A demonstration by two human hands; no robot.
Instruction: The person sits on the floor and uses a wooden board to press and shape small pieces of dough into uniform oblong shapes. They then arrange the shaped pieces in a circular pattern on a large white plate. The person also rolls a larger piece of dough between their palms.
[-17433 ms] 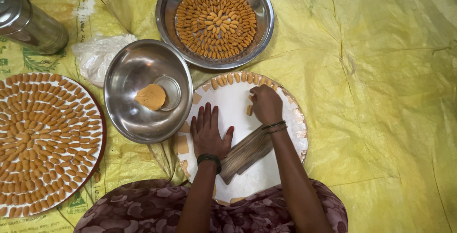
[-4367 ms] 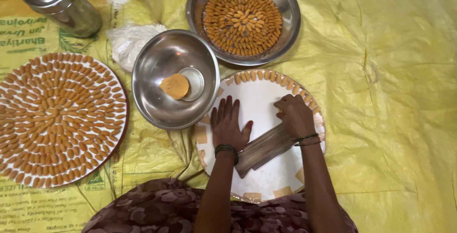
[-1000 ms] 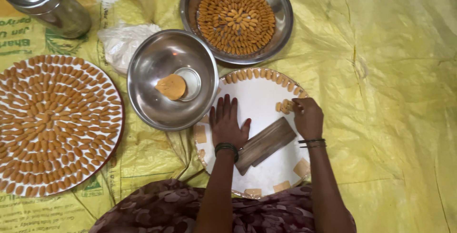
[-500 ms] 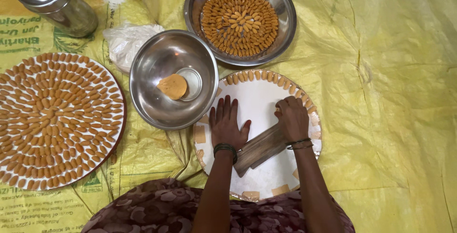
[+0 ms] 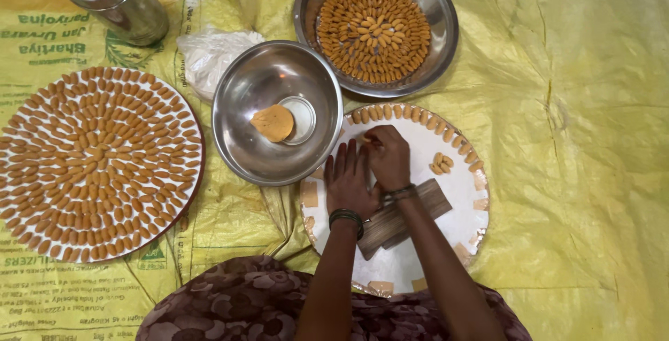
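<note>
Left grip: hand flat, fingers spread, palm down on the white plate, holding nothing. Right grip: moved in from the ridged wooden board, where it pressed half a second ago; fingertips now pinched near a small dough piece beside the rim row of shaped pieces. Board lies uncovered.

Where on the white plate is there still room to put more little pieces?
The white plate is bare between the wooden board and the small pile at right, and below the board. The top rim row is crowded; both hands cover the left.
</note>
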